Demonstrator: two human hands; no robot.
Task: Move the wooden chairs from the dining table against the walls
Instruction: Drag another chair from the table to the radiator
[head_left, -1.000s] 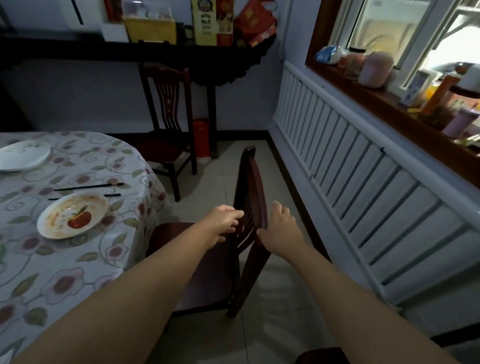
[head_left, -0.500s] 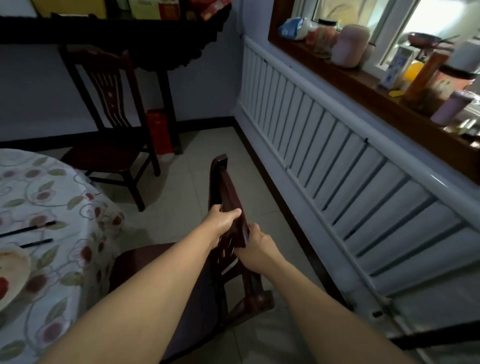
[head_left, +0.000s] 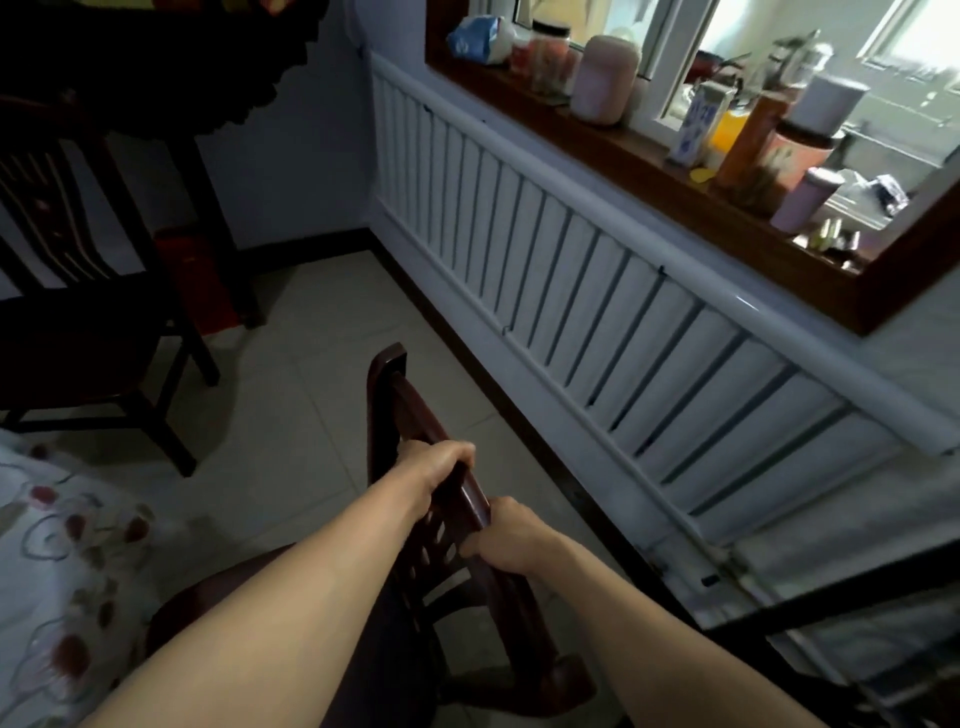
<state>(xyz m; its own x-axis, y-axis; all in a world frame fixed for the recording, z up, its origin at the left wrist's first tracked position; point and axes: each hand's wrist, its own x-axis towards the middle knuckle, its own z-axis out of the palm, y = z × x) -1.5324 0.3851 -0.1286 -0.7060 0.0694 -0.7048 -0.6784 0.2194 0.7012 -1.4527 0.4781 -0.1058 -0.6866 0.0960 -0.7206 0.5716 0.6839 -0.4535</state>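
Note:
A dark wooden chair (head_left: 387, 395) stands in front of me, its backrest edge-on and its seat low at the frame's bottom. My left hand (head_left: 434, 465) is closed over the backrest's top rail. My right hand (head_left: 506, 535) grips the same rail just behind it, on the side nearer the radiator wall. A second wooden chair (head_left: 78, 332) stands at the left near the far wall. The dining table (head_left: 57, 545) with its flowered cloth shows at the lower left.
A long white radiator (head_left: 597, 291) runs along the right wall under a wooden windowsill (head_left: 644, 156) crowded with jars and bottles. A dark console table (head_left: 208, 67) and a red box (head_left: 195, 275) stand by the far wall. Pale tiled floor (head_left: 291, 415) lies between chair and wall.
Both hands went from resting loosely on the backrest to gripping its top rail. The chair and view have shifted right, away from the table and closer to the radiator.

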